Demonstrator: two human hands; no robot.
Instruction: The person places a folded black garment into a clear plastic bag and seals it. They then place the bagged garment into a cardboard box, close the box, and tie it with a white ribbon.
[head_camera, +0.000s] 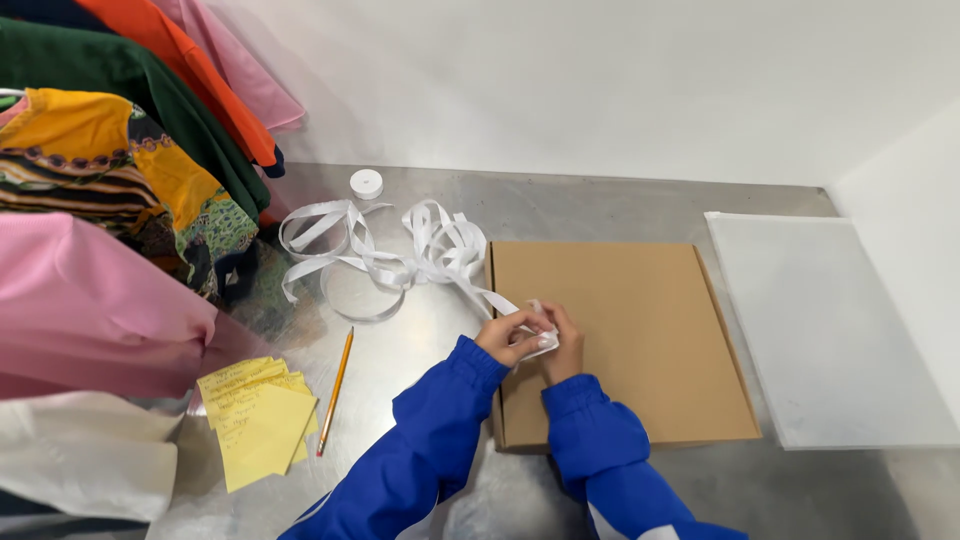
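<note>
A flat brown cardboard box (640, 330) lies shut on a metal table (600, 205). Over its left edge, my left hand (510, 335) and my right hand (565, 345) pinch the end of a white ribbon (420, 255) between their fingers. The ribbon trails back to the left in a loose tangle of loops on the table. Both arms wear blue sleeves.
A small white spool (366, 183) stands behind the tangle. A pencil (336, 390) and yellow paper notes (258, 420) lie at the front left. Hanging clothes (110, 200) in several colours crowd the left side. A clear plastic sheet (820, 330) lies at the right, by the white wall.
</note>
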